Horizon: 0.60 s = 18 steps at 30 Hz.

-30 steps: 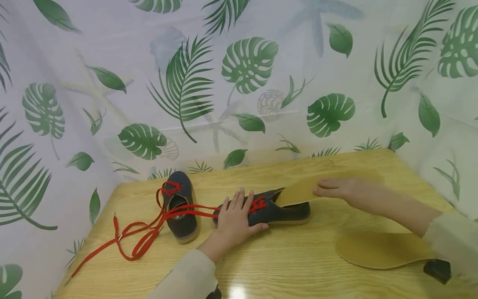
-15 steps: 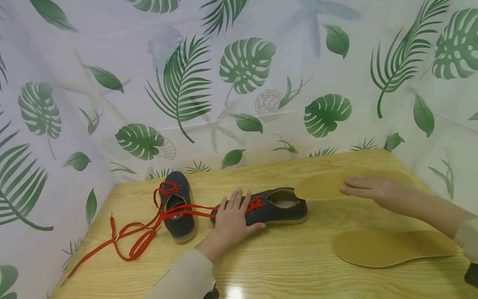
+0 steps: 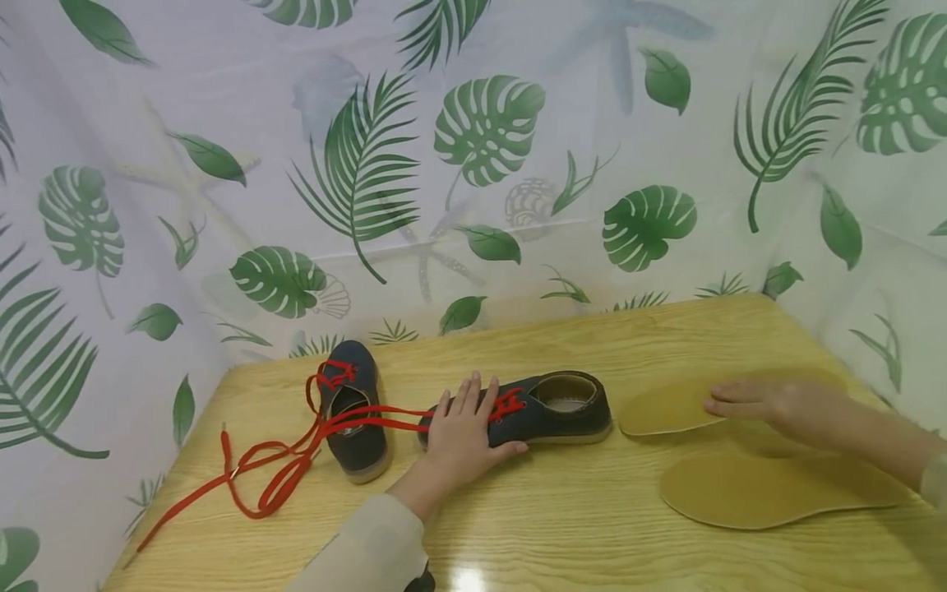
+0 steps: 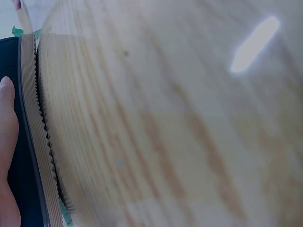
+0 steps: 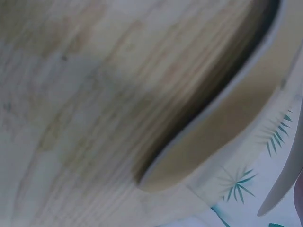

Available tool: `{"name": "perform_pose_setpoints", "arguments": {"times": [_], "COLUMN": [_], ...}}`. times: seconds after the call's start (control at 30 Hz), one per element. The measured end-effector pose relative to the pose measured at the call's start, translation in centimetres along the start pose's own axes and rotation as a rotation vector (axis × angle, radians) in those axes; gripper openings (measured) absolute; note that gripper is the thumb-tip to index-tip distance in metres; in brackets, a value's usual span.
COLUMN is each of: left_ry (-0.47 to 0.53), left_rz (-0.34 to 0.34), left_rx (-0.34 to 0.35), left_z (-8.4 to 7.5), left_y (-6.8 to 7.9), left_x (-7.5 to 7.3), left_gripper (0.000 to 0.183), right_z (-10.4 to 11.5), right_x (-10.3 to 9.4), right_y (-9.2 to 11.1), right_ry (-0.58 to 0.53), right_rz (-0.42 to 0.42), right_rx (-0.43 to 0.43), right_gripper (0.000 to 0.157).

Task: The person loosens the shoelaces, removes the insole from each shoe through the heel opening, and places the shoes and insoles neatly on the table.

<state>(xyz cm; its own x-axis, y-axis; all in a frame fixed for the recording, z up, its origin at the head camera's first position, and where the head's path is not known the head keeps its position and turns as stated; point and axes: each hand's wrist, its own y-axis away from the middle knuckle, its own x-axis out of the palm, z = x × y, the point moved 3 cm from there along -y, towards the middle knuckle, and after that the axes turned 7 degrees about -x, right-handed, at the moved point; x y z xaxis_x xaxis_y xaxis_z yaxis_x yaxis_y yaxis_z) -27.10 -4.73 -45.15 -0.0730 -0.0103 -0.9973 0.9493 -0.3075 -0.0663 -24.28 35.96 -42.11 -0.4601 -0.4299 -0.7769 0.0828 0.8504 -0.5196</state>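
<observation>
A navy shoe with red laces (image 3: pixel 547 415) lies sideways on the table, its collar gaping to the right. My left hand (image 3: pixel 462 436) rests on its toe with straight fingers; in the left wrist view the thumb (image 4: pixel 7 151) lies along its side above the ribbed sole. Just right of the heel, my right hand (image 3: pixel 792 407) pinches a tan insole (image 3: pixel 662 409), fingers on top and thumb hidden. It appears slightly tilted, above the table. A second tan insole (image 3: pixel 762 493) lies nearer me, and shows across the right wrist view (image 5: pixel 213 137).
Another navy shoe (image 3: pixel 355 440) stands on the left, toe pointing away. Long red laces (image 3: pixel 288 473) trail over it and loop across the wooden table (image 3: pixel 547 526). A leaf-print cloth (image 3: pixel 414 164) hangs behind the table and at its sides.
My right hand has drawn the insole out of the shoe's opening, to the right, then lowered it toward the table and nearer me. The left hand stays on the shoe.
</observation>
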Motion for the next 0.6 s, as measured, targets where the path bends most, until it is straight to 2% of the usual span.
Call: {"name": "perform_pose_setpoints", "arguments": {"times": [0.27, 0.4, 0.53, 0.6], "left_ry": [0.001, 0.004, 0.002, -0.004], "left_rz": [-0.016, -0.011, -0.013, -0.013], "left_rx": [0.013, 0.005, 0.005, 0.005], "left_z": [-0.2, -0.1, 0.0, 0.0], "left_y": [0.2, 0.2, 0.2, 0.1], "left_x": [-0.2, -0.1, -0.1, 0.0], "left_gripper": [0.098, 0.098, 0.099, 0.099], "right_z": [1.1, 1.0, 0.9, 1.0], "right_x": [0.9, 1.0, 0.9, 0.9], "right_y": [2.0, 2.7, 3.0, 2.8], "right_ry": [0.091, 0.018, -0.032, -0.067], "right_rz": [0.097, 0.174, 0.276, 0.315], "right_rx": [-0.016, 0.061, 0.14, 0.183], "right_gripper": [0.048, 0.051, 0.028, 0.026]}}
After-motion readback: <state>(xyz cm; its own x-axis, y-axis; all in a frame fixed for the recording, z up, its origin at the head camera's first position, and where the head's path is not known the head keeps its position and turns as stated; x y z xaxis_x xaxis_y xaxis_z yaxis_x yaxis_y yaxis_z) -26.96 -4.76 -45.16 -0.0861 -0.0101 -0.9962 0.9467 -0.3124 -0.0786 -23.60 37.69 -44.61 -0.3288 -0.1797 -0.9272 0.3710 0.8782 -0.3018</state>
